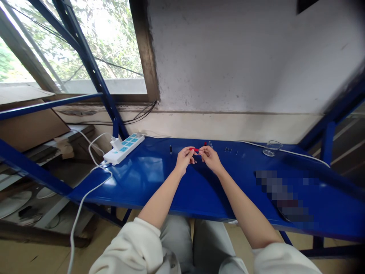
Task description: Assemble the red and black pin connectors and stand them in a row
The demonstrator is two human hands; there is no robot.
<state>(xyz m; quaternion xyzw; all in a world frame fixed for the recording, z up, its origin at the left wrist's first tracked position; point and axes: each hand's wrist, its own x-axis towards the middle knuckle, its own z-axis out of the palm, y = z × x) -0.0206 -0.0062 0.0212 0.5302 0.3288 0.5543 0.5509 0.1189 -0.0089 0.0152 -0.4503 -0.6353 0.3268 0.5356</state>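
My left hand [184,159] pinches a small red stick-like piece [194,149] above the blue table. At the right end of that piece, the fingers of my right hand [209,156] are closed in a pinch. Its exact kind is too small to make out, and fingertips cover both ends. To the left of my hands a small black tube with a pale lower end [170,149] stands upright. Just behind my right hand are a small red part [205,144] and several small clear parts [210,144]. More tiny clear pieces [228,149] stand farther right.
A white power strip [124,148] with a plug lies at the blue table's [142,182] left end, its cable hanging over the edge. A clear cup [272,148] is at the back right. A blurred-out dark object [285,198] lies front right. Blue frame posts [327,140] flank the table.
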